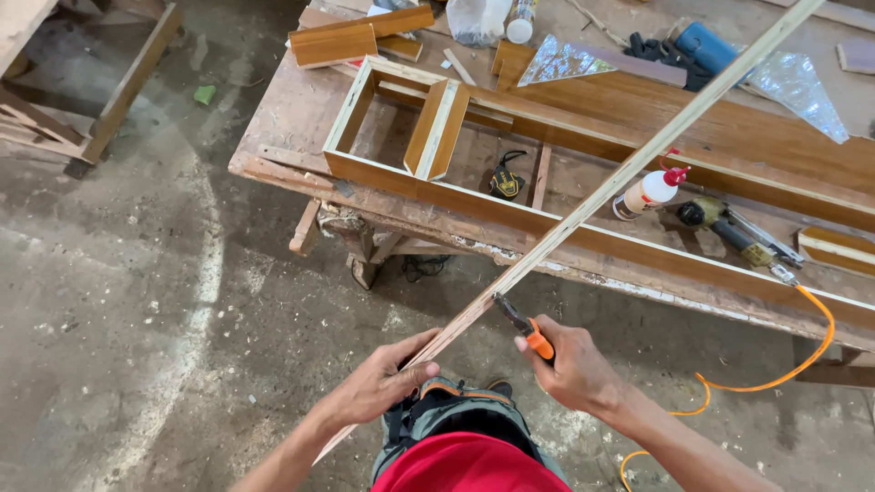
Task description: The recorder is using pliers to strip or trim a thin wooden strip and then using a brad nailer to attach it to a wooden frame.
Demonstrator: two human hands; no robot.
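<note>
My left hand point(385, 381) grips the near end of a long thin wooden strip point(638, 164) that runs diagonally up to the top right, over the workbench. In my right hand point(574, 369) is an orange-handled utility knife point(527, 328), its dark tip touching the strip's edge just beyond my left hand. Below the strip lies a long open wooden frame point(474, 205) with one upright divider near its left end.
The worn workbench point(283, 118) carries a white glue bottle with red cap point(649, 191), a nail gun point(738, 235) with an orange hose point(811, 360), a tape measure point(507, 182), wood offcuts and a blue power tool point(704, 46). The concrete floor lies left, with wooden trestles point(100, 100) at the top left.
</note>
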